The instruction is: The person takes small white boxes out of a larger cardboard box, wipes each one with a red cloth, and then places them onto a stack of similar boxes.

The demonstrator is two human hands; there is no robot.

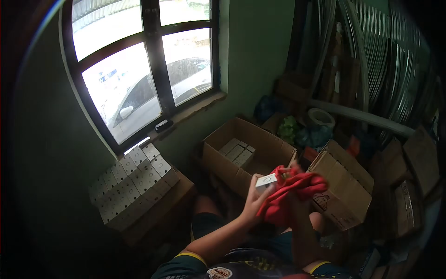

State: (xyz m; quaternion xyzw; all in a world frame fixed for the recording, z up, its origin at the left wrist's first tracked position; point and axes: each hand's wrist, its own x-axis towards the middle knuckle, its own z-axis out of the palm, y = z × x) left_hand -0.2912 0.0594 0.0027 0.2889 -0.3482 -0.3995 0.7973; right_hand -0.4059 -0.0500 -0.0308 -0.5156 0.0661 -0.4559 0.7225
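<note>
My left hand [253, 195] is closed around a small white box [265, 182], whose top face with a round mark is turned up. A red cloth [288, 195] lies against the right side of that box. My right hand [293, 171] is wrapped in the cloth's folds and blurred, with only part of its fingers showing. Beyond my hands stands an open cardboard box [223, 160] holding several small white boxes [238, 151] at its left end. To the left, rows of similar white boxes [134, 181] are stacked on a cardboard surface [179, 193].
A second cardboard box [346, 190] stands tilted at the right. Behind it are a tape roll [321, 118], plastic bags and a long pale pipe [367, 120]. Flattened cardboard [420, 153] leans at the far right. A dark object [163, 125] rests on the window sill.
</note>
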